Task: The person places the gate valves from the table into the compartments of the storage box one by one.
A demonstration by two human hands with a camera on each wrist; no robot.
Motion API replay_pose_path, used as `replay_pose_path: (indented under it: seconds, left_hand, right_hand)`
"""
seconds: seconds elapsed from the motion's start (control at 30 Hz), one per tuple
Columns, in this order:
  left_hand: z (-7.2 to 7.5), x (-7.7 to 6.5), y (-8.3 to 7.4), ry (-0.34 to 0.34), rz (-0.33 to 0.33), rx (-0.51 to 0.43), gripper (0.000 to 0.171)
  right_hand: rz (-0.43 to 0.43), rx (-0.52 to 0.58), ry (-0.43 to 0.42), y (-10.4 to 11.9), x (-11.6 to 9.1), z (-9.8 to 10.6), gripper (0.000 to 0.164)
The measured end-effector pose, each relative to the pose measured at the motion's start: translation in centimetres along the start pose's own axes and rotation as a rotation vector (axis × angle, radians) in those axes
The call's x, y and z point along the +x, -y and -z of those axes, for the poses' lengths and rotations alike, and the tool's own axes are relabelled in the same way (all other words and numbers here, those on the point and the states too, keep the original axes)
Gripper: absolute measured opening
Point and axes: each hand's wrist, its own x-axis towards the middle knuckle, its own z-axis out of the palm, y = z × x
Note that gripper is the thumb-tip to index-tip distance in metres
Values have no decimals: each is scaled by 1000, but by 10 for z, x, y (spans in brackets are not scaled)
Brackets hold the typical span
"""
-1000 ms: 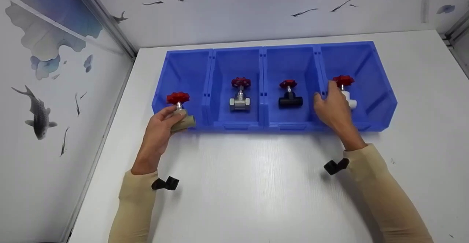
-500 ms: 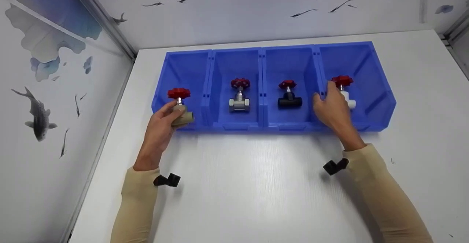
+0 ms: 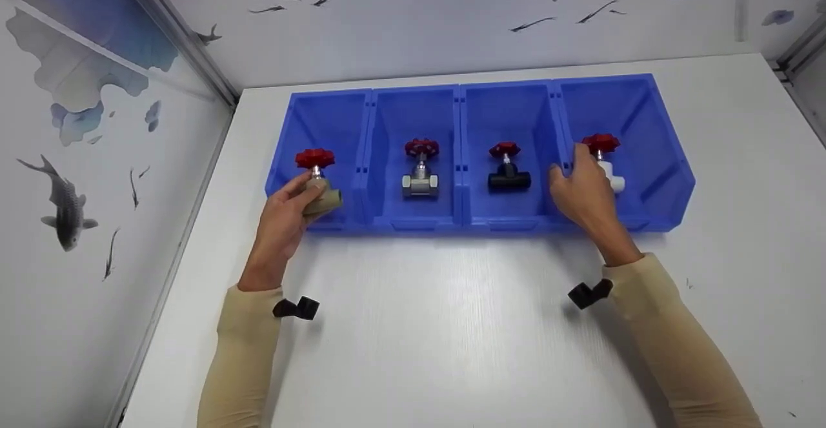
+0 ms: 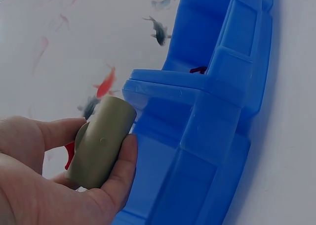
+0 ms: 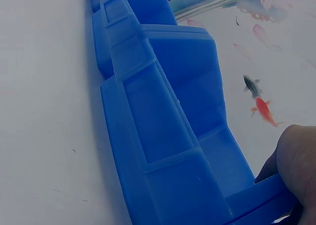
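In the head view my left hand holds a valve with an olive-green pipe body and a red handwheel, over the front of the leftmost blue bin. Thumb and fingers wrap the green body in the left wrist view, where the handwheel is mostly hidden. My right hand grips the divider wall between the two rightmost bins, thumb on one side and fingers on the other. Just beside those fingers, a white valve with a red handwheel stands in the rightmost bin, partly covered by the hand.
A metal valve stands in the second bin, and a black valve in the third bin. The joined bins stand toward the back of a white table, with printed wall panels behind and at left.
My left hand has moved slightly away from me, carrying the green valve farther over the leftmost bin. My right hand stays at the divider.
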Motion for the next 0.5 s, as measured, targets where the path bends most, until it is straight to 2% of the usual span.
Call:
replay_pose_path:
  seconds: [0.5]
  left_hand:
    - [-4,8,0,-5,-1,5,51]
  right_hand:
    - [24,-4,-29,-2,-1,1,53]
